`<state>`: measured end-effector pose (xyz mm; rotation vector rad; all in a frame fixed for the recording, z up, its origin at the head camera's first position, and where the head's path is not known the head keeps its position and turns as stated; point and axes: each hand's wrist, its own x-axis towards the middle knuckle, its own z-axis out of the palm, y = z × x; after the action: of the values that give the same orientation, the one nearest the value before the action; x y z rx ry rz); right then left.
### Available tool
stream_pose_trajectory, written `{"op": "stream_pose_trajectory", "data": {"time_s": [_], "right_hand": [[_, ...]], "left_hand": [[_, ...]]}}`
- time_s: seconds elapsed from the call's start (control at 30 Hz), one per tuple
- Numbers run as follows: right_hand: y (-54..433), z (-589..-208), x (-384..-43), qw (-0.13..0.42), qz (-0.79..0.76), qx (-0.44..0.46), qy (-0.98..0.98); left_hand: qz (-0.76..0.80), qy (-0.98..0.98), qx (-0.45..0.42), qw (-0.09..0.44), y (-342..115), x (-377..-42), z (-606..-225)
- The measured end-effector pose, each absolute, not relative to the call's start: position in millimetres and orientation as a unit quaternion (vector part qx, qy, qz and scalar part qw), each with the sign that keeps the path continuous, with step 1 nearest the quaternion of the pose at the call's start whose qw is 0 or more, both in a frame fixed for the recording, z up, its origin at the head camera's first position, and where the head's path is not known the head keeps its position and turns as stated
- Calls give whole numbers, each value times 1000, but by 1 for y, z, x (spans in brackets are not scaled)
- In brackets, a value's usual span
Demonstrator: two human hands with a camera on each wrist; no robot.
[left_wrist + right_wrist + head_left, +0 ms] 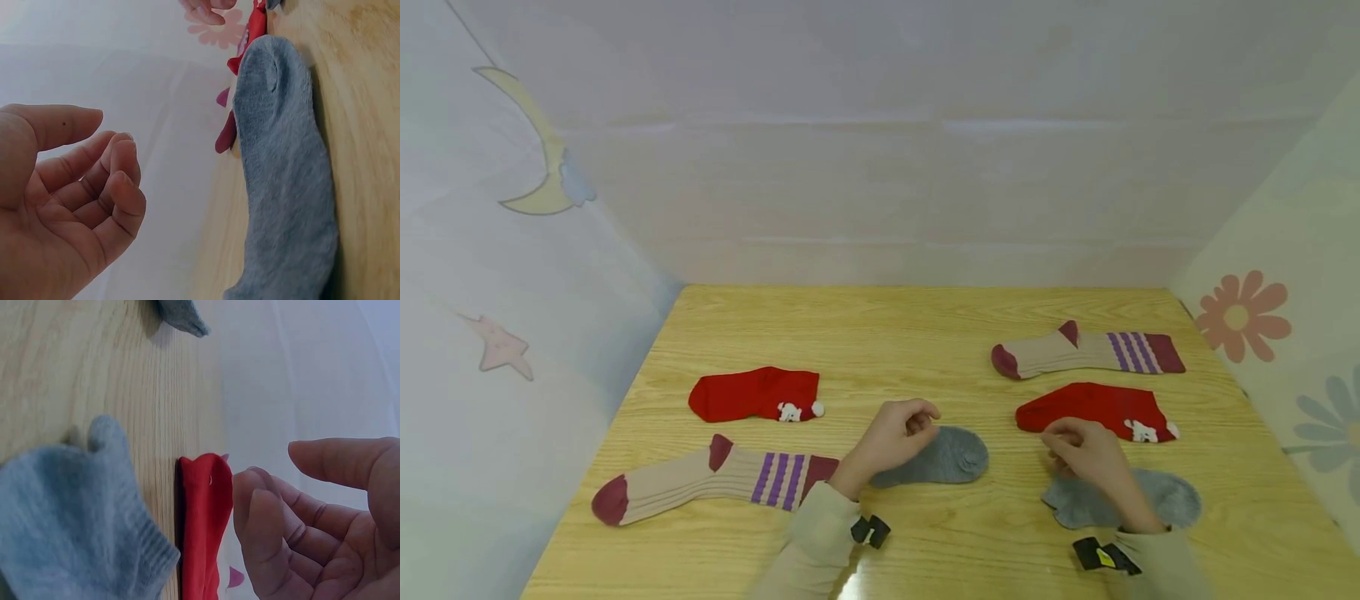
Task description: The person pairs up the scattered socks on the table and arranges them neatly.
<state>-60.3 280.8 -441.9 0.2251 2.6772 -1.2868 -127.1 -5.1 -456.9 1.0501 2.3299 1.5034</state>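
My left hand [891, 437] hovers at the near edge of a grey sock [955, 460], fingers loosely curled and holding nothing. In the left wrist view that grey sock [281, 169] lies flat beside the hand [75, 194], a gap between thumb and fingertips. Over on the right, my other hand [1090, 457] is above a second grey sock [1168, 497] and partly covers it. Its fingers curl loosely too, with nothing in them, as the right wrist view of the hand [325, 519] shows. Just beyond it lies a red sock [1086, 404] with a white bear figure.
Another red sock [737, 396] and a beige sock with purple stripes [685, 486] lie on the left of the wooden table [880, 333]. A matching striped sock [1048, 356] is at the back right. Pale sheets [887, 183] wall in the back and sides.
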Motion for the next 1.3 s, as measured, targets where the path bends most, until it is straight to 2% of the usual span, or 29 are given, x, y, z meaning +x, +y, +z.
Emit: {"op": "stream_pose_trajectory", "data": {"time_s": [0.33, 0.8, 1.3], "right_hand": [[299, -447, -56, 82, -405, 82, 907], [319, -445, -47, 79, -380, 87, 917], [338, -444, -40, 86, -353, 94, 927]], "left_hand": [[521, 773, 349, 97, 13, -121, -456], [511, 768, 349, 166, 36, -109, -455], [478, 774, 380, 166, 54, -104, -460]]}}
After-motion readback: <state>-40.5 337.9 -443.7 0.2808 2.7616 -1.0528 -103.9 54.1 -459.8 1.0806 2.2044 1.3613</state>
